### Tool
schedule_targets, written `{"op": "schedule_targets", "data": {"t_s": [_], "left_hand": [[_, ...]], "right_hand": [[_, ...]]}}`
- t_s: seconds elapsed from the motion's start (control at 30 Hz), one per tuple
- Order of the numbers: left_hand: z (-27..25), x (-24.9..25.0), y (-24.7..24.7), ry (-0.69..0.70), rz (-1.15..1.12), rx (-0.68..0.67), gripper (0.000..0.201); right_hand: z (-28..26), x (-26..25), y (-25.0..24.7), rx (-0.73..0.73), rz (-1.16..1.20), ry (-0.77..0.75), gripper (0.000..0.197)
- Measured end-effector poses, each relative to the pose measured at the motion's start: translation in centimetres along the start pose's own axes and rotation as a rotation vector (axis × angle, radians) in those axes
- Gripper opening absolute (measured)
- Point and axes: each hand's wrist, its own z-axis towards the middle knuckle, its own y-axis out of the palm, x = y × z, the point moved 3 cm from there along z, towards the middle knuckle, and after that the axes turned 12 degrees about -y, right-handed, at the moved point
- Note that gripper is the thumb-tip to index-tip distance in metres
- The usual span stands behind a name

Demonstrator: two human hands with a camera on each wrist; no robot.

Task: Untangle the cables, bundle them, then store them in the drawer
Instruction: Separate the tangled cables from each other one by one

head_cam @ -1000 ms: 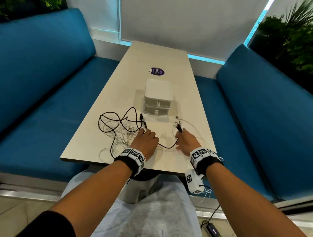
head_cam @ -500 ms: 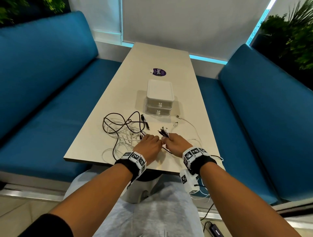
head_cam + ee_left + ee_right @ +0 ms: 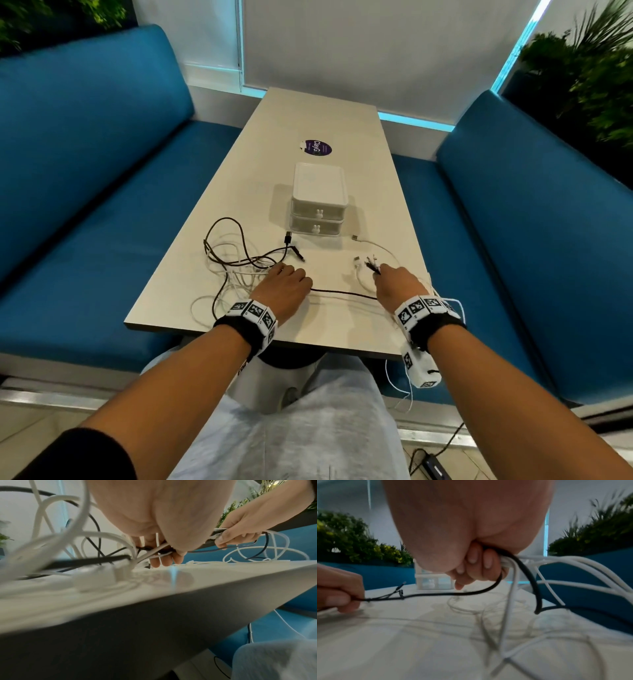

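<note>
Untangling stage: left hand grips the cables at nine o'clock, right hand pinches their plug ends; next, draw strands free.

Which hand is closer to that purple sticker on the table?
Left, slightly. The left hand sits almost straight below the sticker; the right hand is off to its right.

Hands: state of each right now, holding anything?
Left hand: closed, gripping black and white cables beside the tangle.
Right hand: closed, gripping a bunch of cable ends.
</note>
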Motion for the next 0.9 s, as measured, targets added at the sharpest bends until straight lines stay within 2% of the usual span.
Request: {"op": "schedule_targets", "data": {"t_s": [0.13,0.3,0.37,0.53,0.67,0.8,0.9], "left_hand": [[0.5,1.2,-0.6,-0.036,-0.039,-0.077,0.009],[1.4,2.9,-0.8,-0.077,-0.085,-0.104,0.023],[1.8,3.1,-0.8,-0.100,-0.159,-0.113,0.025],[1.8,2.7,-0.6,-0.086,-0.224,-0.116,0.026],[1.8,2.3,-0.6,-0.016,-0.130,-0.107,0.025],[1.2,-0.6,-0.5,-0.044,-0.050,-0.146,0.030],[0.9,-1.3,-0.4,-0.050,-0.112,-0.147,0.033]], "right_hand": [[0.0,-2.2,0.6,0.075,0.101,-0.034,0.032],[-0.2,-6.2,2.3,0.095,0.233,-0.229,0.034],[-0.1,-6.7,2.8,0.100,0.292,-0.250,0.033],[0.3,-5.7,2.9,0.000,0.368,-0.228,0.031],[0.6,-5.0,2.9,-0.038,0.257,-0.238,0.028],[0.4,-1.0,2.1,-0.033,0.116,-0.115,0.033],[-0.2,2.0,1.6,-0.016,0.046,-0.016,0.032]]}}
